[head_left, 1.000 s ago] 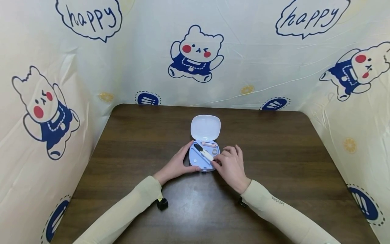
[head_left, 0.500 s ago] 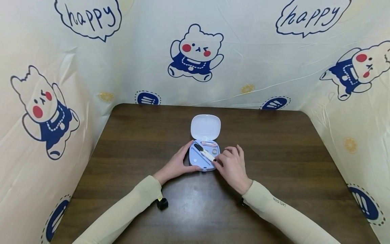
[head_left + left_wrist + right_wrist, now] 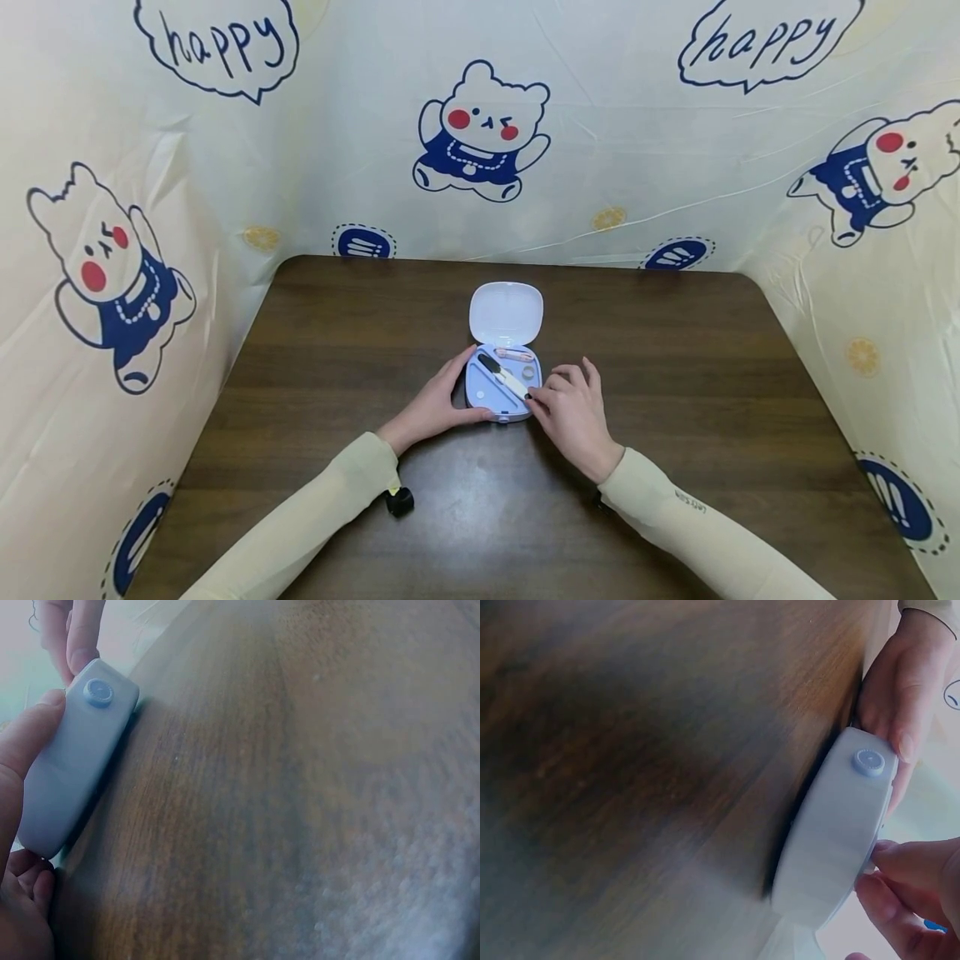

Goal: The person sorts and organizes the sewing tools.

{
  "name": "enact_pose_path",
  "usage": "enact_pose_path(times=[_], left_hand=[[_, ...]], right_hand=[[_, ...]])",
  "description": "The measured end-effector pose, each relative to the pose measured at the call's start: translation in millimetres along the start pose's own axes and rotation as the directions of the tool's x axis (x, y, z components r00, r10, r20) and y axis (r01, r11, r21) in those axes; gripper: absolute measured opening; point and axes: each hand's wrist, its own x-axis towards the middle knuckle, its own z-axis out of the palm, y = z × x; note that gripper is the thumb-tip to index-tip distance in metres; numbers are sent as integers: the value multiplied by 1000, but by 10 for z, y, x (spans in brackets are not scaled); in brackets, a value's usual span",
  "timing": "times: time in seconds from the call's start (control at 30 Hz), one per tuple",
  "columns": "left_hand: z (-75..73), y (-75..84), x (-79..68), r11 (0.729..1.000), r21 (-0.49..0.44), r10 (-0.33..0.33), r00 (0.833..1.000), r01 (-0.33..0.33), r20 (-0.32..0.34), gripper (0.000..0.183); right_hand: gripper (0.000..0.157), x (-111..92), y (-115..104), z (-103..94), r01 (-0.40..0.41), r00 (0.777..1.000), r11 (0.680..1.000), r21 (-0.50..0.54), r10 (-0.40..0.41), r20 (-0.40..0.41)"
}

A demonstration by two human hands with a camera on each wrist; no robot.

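A small light-blue case (image 3: pixel 487 398) sits on the table with its translucent lid (image 3: pixel 506 312) raised at the back. A slim black-and-white tool (image 3: pixel 504 377) lies diagonally across its inside. Behind it are a narrow pinkish item (image 3: pixel 514 355) and a small ring-shaped piece (image 3: pixel 528 372). My left hand (image 3: pixel 435 404) grips the case from the left, thumb along the front wall. My right hand (image 3: pixel 573 417) pinches the tool's lower right end at the case's right rim, the outer fingers raised. In the left wrist view a round button (image 3: pixel 98 692) shows on the case's front wall.
The dark wooden table (image 3: pixel 337 333) reaches back to a pale printed cloth (image 3: pixel 637 150) that rises behind it and on both sides. A black wrist device (image 3: pixel 400 502) hangs beneath the left cuff.
My right hand has shifted slightly to the right, its fingertips drawn toward the case's right rim. The left hand and the case have stayed in place.
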Motion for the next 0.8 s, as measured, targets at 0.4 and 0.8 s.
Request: enact_pose_path(times=[0.4,0.8], left_hand=[[-16,20,-4,1000,0,1,1000,-1,3,115],[-14,19,-10,1000,-9,-2,1000,2,1,115]], right_hand=[[18,-25,12,-17,7,1000,1000,18,-7,-13],[9,15,104,-66,12,997,997,75,-6,-81]])
